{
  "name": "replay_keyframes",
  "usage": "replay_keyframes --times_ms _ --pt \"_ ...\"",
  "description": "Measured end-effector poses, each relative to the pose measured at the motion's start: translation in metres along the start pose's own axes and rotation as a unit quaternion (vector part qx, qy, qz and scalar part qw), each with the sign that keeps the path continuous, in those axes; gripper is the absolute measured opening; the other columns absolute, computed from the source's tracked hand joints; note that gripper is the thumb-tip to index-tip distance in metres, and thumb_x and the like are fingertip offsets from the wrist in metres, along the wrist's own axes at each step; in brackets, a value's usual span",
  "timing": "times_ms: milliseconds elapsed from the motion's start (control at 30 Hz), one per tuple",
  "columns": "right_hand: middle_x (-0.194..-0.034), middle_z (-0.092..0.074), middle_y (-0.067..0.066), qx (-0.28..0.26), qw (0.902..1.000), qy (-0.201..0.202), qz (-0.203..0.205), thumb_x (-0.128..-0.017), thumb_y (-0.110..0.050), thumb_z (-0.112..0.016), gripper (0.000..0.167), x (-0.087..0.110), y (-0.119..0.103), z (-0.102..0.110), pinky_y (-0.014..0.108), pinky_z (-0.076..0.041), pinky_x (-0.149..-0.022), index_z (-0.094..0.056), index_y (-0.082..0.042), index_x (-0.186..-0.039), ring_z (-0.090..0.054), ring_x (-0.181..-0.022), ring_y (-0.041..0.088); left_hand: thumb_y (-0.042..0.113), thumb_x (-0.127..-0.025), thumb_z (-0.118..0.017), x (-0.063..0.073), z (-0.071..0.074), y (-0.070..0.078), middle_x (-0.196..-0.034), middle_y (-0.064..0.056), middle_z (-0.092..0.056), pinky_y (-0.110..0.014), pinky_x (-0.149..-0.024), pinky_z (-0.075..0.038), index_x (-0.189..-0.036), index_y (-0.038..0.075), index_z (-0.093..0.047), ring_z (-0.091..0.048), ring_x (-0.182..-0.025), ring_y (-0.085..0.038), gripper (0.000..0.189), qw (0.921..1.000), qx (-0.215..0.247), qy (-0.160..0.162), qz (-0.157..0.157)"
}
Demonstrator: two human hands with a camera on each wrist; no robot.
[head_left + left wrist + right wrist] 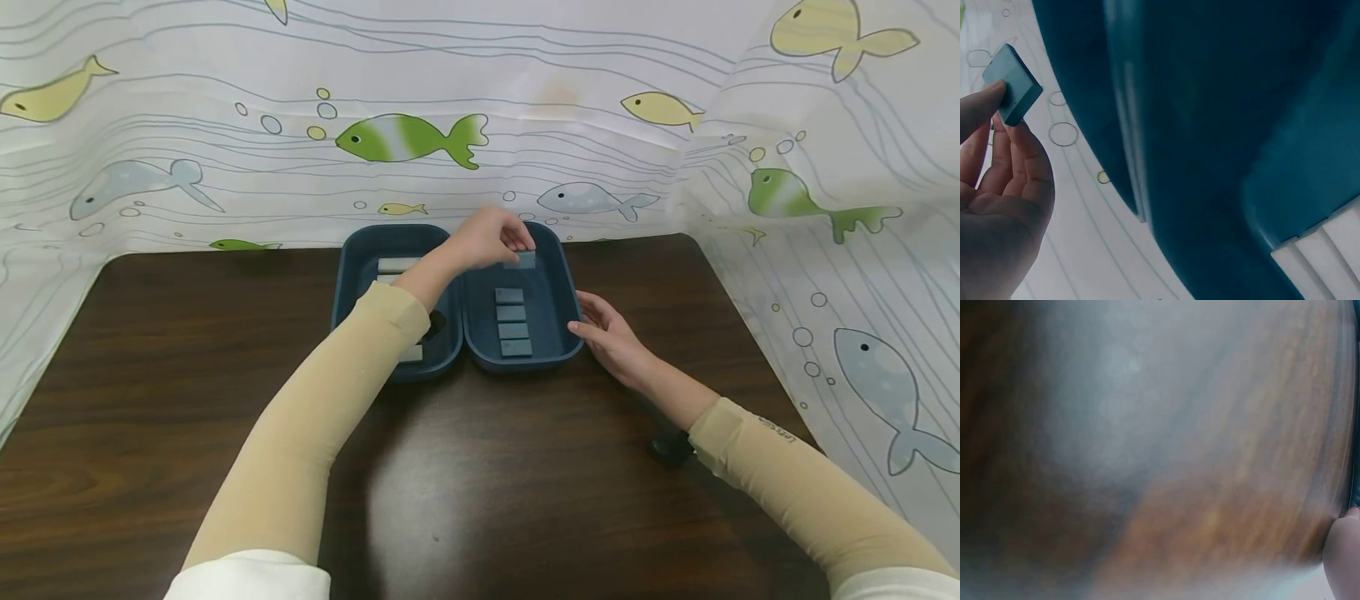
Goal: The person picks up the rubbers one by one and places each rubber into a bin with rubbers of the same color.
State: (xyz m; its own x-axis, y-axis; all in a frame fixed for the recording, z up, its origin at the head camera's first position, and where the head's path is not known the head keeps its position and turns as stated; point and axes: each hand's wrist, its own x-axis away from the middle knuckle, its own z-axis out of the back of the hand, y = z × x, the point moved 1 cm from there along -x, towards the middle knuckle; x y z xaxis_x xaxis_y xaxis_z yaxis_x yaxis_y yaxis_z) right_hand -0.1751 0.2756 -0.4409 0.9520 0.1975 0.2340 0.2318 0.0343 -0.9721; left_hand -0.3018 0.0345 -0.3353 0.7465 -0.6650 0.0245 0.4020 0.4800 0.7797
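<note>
My left hand (491,237) reaches across to the far part of the right half of a two-part dark blue case (551,346). Its thumb and fingertips pinch a small blue-grey rectangular tile (1013,84), held up in the left wrist view. Below it in the head view, several similar blue-grey tiles (513,313) lie in a column on the floor of that half. My right hand (611,337) grips the case's right side, thumb over the rim and fingers against the outer wall. Only a fingertip (1341,550) shows in the right wrist view.
White bars (397,265) lie in the case's left half, partly hidden by my left forearm. A dark wooden table (465,467) carries the case. Behind and to the right hangs a white sheet (585,142) printed with fish. A dark object (670,448) shows beneath my right wrist.
</note>
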Motion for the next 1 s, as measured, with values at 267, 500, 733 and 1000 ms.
replay_keyframes --times_ms 267,500,733,1000 --pt "-0.172 -0.024 0.017 0.001 1.0 0.004 0.003 -0.109 -0.007 -0.054 0.066 0.0 0.0 0.0 0.021 -0.038 -0.12 -0.021 -0.005 -0.167 -0.029 -0.157 0.025 -0.01 -0.095 -0.07 -0.011 -0.006 -0.013 -0.118 -0.018 -0.072 -0.037 -0.1 -0.057 -0.114 -0.002 -0.077 -0.067 -0.109 -0.029 0.021 0.9993 -0.038 -0.006 0.007" --pt "-0.172 -0.024 0.017 0.003 1.0 0.004 0.004 -0.109 -0.006 -0.053 0.066 0.001 0.0 -0.001 0.026 -0.034 -0.126 -0.021 -0.005 -0.167 -0.028 -0.158 0.027 -0.01 -0.095 -0.07 -0.013 -0.008 -0.023 -0.119 -0.019 -0.072 -0.038 -0.101 -0.056 -0.115 -0.002 -0.076 -0.066 -0.111 -0.03 0.022 0.9985 -0.048 -0.02 0.017" --pt "-0.171 -0.025 0.016 -0.004 0.9999 0.002 0.012 -0.108 -0.004 -0.053 0.066 0.0 0.0 -0.001 0.015 -0.041 -0.113 -0.022 -0.005 -0.166 -0.033 -0.153 0.023 -0.01 -0.096 -0.069 -0.018 -0.006 -0.03 -0.12 -0.019 -0.071 -0.039 -0.103 -0.055 -0.117 -0.002 -0.074 -0.065 -0.113 -0.03 0.023 0.9972 -0.064 -0.036 0.017" --pt "-0.168 -0.028 0.015 -0.012 0.9998 0.002 0.016 -0.107 -0.002 -0.052 0.066 0.0 0.001 -0.002 0.011 -0.044 -0.107 -0.022 -0.003 -0.166 -0.038 -0.147 0.017 -0.011 -0.096 -0.068 -0.025 -0.01 -0.036 -0.119 -0.019 -0.07 -0.039 -0.105 -0.054 -0.117 -0.002 -0.074 -0.064 -0.112 -0.03 0.023 0.9953 -0.083 -0.048 0.014"
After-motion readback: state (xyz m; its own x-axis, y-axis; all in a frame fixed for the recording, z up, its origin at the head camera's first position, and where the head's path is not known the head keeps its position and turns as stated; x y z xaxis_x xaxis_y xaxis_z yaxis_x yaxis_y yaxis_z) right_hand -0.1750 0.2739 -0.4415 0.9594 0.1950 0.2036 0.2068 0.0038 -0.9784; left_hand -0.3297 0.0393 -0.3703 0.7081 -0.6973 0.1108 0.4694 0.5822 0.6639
